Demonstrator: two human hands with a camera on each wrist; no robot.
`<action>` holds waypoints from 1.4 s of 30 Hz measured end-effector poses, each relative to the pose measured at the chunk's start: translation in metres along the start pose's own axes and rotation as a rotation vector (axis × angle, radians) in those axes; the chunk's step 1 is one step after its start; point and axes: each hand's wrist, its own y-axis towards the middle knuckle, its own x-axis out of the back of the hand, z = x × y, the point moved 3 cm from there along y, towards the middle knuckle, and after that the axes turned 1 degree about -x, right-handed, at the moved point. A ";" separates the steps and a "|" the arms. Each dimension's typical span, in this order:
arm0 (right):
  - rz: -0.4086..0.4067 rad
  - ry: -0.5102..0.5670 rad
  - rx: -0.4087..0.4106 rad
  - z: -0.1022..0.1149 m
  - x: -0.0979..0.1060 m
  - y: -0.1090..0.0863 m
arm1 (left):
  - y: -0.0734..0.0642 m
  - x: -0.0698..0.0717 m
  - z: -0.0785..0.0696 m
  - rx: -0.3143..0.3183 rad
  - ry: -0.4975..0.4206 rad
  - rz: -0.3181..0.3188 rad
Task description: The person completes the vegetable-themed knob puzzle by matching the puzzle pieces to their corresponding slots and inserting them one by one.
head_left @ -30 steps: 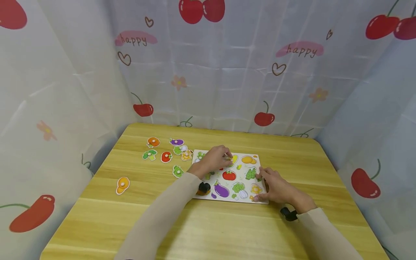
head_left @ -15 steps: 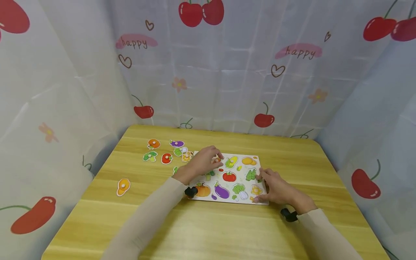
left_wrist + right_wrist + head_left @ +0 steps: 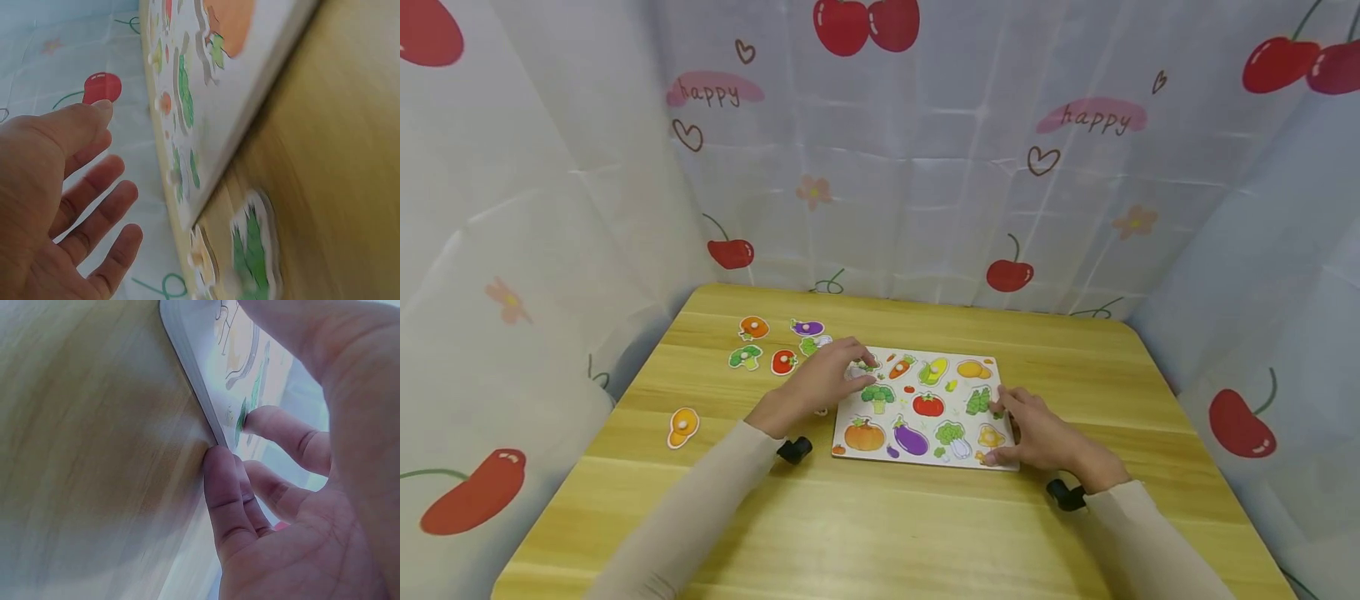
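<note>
A white wooden puzzle board (image 3: 891, 418) with printed vegetables lies on the table in the head view. The carrot piece (image 3: 901, 367) and the corn piece (image 3: 933, 372) sit in its top row, knobs showing. My left hand (image 3: 820, 379) is over the board's upper left corner, thumb and fingers apart with nothing between them; the left wrist view shows the palm side. At the board's right edge my right hand (image 3: 1037, 429) grips it. In the right wrist view, its fingertips (image 3: 222, 464) press the side while the index finger rests on the printed face.
Left of the board lie loose knobbed pieces: a pumpkin (image 3: 753, 327), an eggplant (image 3: 807, 327), broccoli (image 3: 745, 357), a tomato (image 3: 784, 362) and cabbage (image 3: 812, 344). A yellow-orange piece (image 3: 683, 427) lies farther left. A green leafy piece (image 3: 253, 253) is beside the board's edge. Printed curtains surround the table.
My left hand has moved left from over the corn, past the carrot, to the board's left edge, uncovering the corn, carrot, broccoli and pumpkin pictures. The right hand has stayed at the right edge.
</note>
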 end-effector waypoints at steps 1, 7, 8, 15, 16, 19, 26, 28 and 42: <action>0.000 0.001 -0.001 0.000 0.000 0.000 | -0.004 0.003 0.002 0.000 0.005 -0.001; 0.001 0.000 -0.006 0.001 0.000 -0.002 | -0.034 0.018 0.019 0.012 0.027 -0.012; 0.000 0.000 -0.006 0.001 0.000 -0.002 | -0.039 0.021 0.022 0.017 0.034 -0.016; 0.001 -0.008 -0.005 0.001 0.000 0.000 | -0.076 0.043 0.047 0.055 0.081 -0.066; 0.002 -0.008 -0.006 0.001 0.001 0.001 | -0.081 0.046 0.051 0.059 0.084 -0.074; 0.002 -0.004 -0.006 0.002 0.001 0.001 | -0.095 0.054 0.063 0.078 0.095 -0.096; 0.007 0.004 -0.004 0.004 0.003 0.000 | -0.127 0.070 0.091 0.080 0.076 -0.115; 0.008 0.003 -0.007 0.004 0.003 0.000 | -0.136 0.074 0.099 0.068 0.064 -0.114; 0.016 0.002 -0.033 0.002 0.002 0.000 | -0.197 0.102 0.145 0.036 0.040 -0.164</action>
